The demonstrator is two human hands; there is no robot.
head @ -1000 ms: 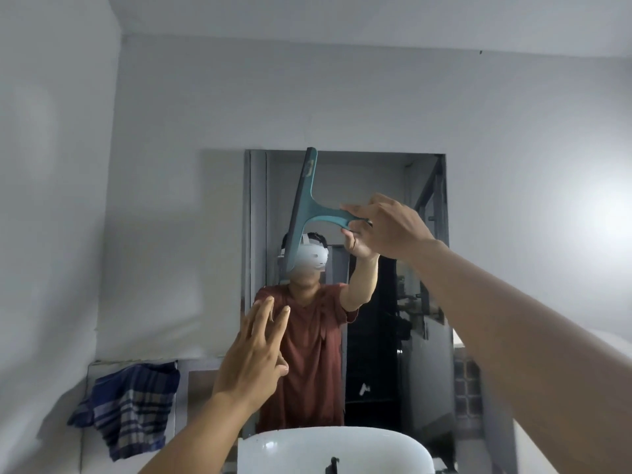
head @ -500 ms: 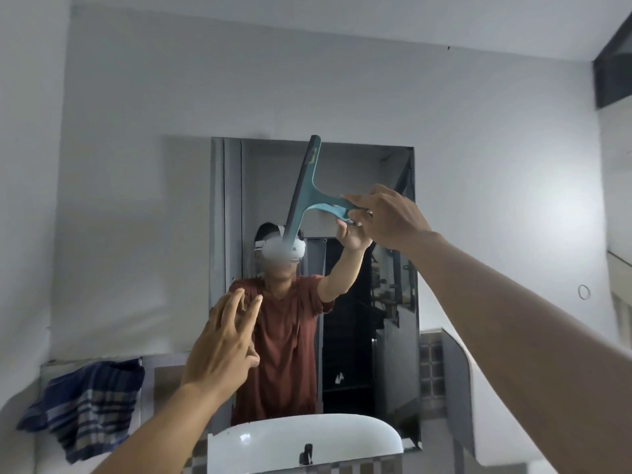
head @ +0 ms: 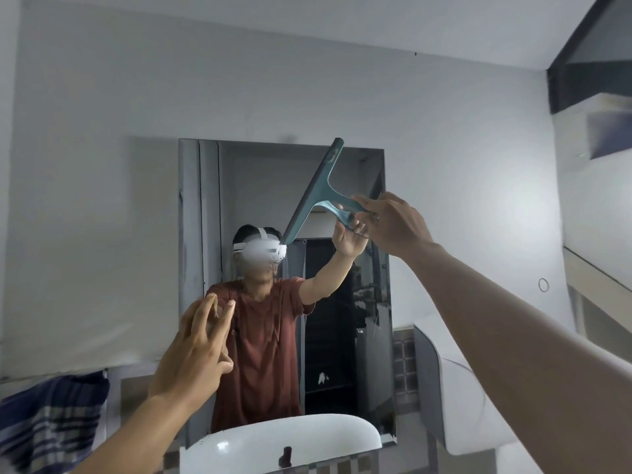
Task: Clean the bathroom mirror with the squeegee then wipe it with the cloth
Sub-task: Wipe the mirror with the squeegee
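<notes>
Right hand [head: 396,224] raised high, fingers closed around the handle of a teal squeegee [head: 319,191]; grip firm, thumb side toward the glass. Squeegee blade tilted, running from upper right down to lower left across the upper middle of the bathroom mirror [head: 205,234], top end poking just above the mirror's upper edge. Whether the blade edge actually touches the glass: cannot tell.

Left hand [head: 196,347] lifted in front of the mirror's lower left part, fingers spread and slightly curled, holding nothing, well apart from the squeegee.

Blue plaid cloth [head: 48,419] hanging at lower left, draped over the ledge below the wall, left of the mirror and untouched.

White basin [head: 307,436] directly below the mirror, a dark tap [head: 285,456] at its near rim. Tiled strip [head: 403,360] to the right of the mirror's lower edge, with a white curved fixture [head: 458,398] beside it on the right. Small ring hook [head: 543,284] on the right wall. Dark frame [head: 578,56] in the upper right corner. Reflection in the glass showing a person in a rust-red shirt wearing a white headset, arm raised likewise.
</notes>
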